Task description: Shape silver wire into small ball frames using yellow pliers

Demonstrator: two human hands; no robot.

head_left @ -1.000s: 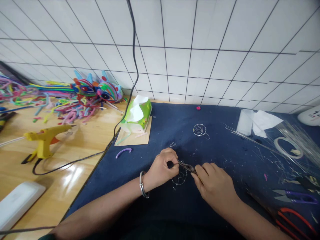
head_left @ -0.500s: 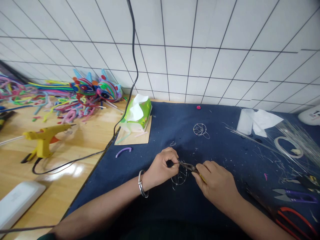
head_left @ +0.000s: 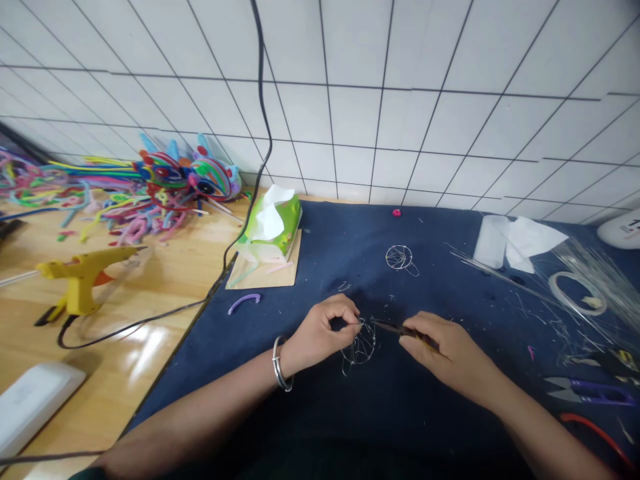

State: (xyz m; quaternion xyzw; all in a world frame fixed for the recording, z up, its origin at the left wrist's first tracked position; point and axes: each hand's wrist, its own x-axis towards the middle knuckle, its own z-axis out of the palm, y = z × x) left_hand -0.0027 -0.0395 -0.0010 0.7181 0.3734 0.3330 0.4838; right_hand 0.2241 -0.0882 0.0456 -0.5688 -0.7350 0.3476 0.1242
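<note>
My left hand (head_left: 323, 333) pinches the upper left edge of a round wire frame (head_left: 374, 343), thumb and forefinger pressed together. Thin wires cross inside that ring, and a loose loop hangs at its lower left. In my right hand (head_left: 445, 350) is a pair of pliers (head_left: 395, 327), its dark jaws pointing left toward the ring's top. A small gap seems to lie between the plier tips and my left fingertips. Farther back on the dark blue cloth (head_left: 310, 427) lies a second wire ring (head_left: 399, 258) of similar make.
At right lie straight wires (head_left: 600, 273), a wire coil (head_left: 577, 295), purple snips (head_left: 590, 391) and a red handle (head_left: 600, 433). Leftward are a tissue pack (head_left: 287, 227), a purple curved piece (head_left: 244, 303), a yellow glue gun (head_left: 83, 277) with its black cord, and colourful pipe cleaners (head_left: 135, 230).
My right hand has drawn the pliers rightward, away from my left fingertips. More of the wire ring shows now. The left hand keeps its pinch almost in place.
</note>
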